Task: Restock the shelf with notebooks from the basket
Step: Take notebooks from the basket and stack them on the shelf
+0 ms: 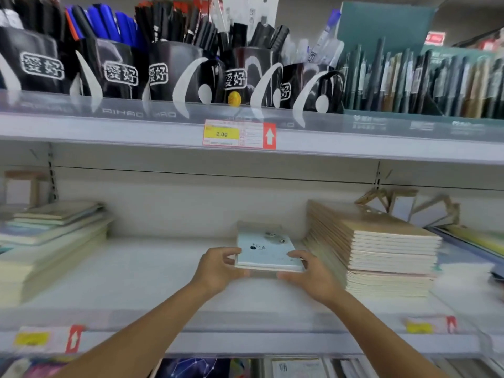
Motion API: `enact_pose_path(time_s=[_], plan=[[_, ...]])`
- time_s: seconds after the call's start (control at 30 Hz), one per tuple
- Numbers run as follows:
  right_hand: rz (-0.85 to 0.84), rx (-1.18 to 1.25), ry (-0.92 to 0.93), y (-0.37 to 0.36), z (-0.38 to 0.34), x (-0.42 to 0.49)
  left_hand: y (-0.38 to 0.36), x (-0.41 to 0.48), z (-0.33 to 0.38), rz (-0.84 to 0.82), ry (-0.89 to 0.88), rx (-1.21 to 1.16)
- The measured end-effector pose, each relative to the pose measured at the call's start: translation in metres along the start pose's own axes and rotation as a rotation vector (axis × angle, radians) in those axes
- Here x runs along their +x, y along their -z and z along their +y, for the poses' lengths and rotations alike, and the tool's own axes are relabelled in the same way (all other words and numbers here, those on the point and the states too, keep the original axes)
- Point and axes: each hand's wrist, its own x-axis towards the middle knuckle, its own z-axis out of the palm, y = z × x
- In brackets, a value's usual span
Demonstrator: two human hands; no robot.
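Shop shelving fills the view. Left hand and right hand grip the pale-blue notebooks by their side edges, fingers curled round, at the middle shelf. Risk: sideways drift may nudge the tall tan stack just beside, toppling it.

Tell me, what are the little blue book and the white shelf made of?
Light blue notebook: paper, likely with a smooth matte card cover; pale page edges show along its side. Shelf: probably painted metal, plain white, judging by the slotted upright behind.
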Motion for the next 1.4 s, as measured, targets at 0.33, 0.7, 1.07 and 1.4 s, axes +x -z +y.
enact_pose_path(time_s=[0.33, 0.7, 1.07, 1.4], plan=[[0.119, -0.050, -0.094, -0.017, 0.010, 0.037, -0.017, 0.033, -0.018, 0.053, 0.015, -0.092], [0.293, -0.432, 0.080, -0.035, -0.013, 0.030, -0.003, 0.017, -0.020, -0.138, -0.050, 0.089], [0.202, -0.046, 0.438, -0.182, -0.130, -0.094, 0.143, -0.114, -0.017, 0.509, 0.013, 0.198], [-0.273, -0.029, 0.430, -0.370, -0.176, -0.218, 0.285, -0.295, -0.119, 0.677, 0.390, 0.303]])
